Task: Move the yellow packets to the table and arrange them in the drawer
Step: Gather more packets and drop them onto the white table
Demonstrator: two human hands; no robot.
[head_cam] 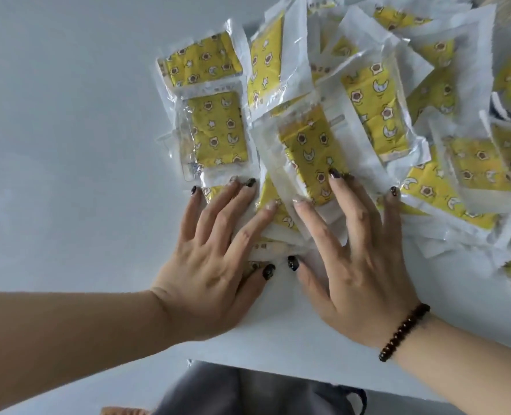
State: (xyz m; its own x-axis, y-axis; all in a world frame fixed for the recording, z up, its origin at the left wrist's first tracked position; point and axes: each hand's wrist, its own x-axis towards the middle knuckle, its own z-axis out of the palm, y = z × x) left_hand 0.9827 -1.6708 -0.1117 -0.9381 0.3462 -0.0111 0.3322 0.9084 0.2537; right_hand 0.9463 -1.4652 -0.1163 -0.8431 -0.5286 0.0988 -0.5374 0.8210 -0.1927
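Nearest me, my left hand (215, 259) and right hand (350, 265) lie flat on the white table (68, 145), fingers spread and straight, gripping nothing; both press down on the near edge of the yellow packets (338, 121). A dark bead bracelet (404, 332) circles my right wrist. Under my right fingertips lies one packet (309, 154): clear plastic with white sealed borders around a yellow pad printed with moons, stars and brown flowers, its long axis running away from me, leaning slightly left. Beyond my left fingers an upright packet (218, 133) lies lengthwise away from me too. Farther off, the heap spreads rightward, packets overlapping at mixed angles.
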